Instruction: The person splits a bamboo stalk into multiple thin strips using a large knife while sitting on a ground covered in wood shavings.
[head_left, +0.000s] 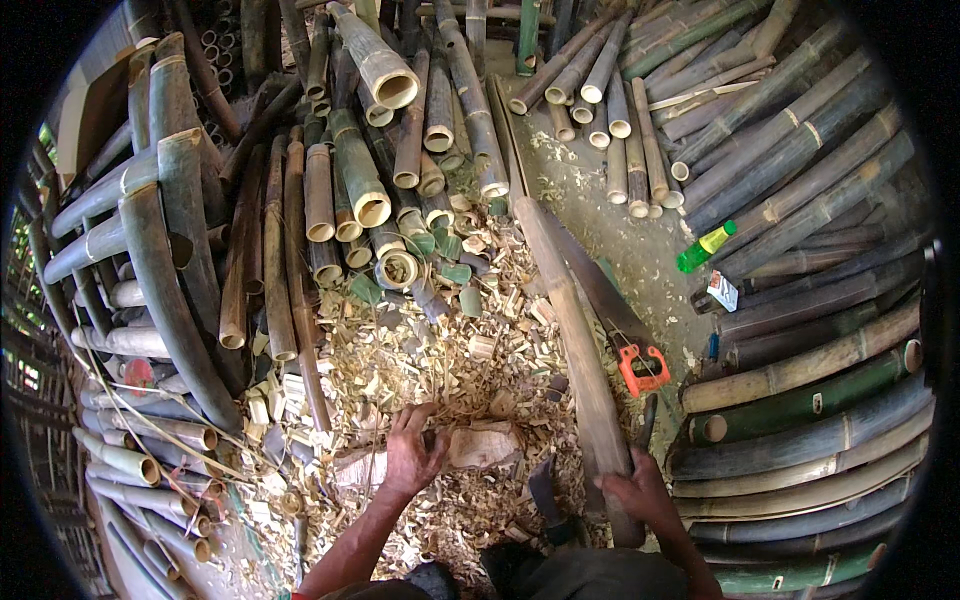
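My left hand [412,455] lies over a pale, roughly hewn wooden block [485,446] among the shavings. Its fingers curl over the block, and a small dark patch between thumb and fingers cannot be made out. On the right, my right hand [640,492] is closed round the near end of a long brown bamboo pole [570,340], which slants away to the far middle. Just right of the pole lies a handsaw with an orange handle [643,371], its dark blade pointing away. A dark tool-like piece [545,490] lies between my hands, partly hidden.
Wood chips [390,350] cover the ground before me. Cut bamboo tubes [360,180] stand and lean at the back. Bamboo lengths [800,430] are stacked along the right, with a green bottle [706,246] and a small white packet [722,291]. Curved bamboo pieces [165,290] stand left.
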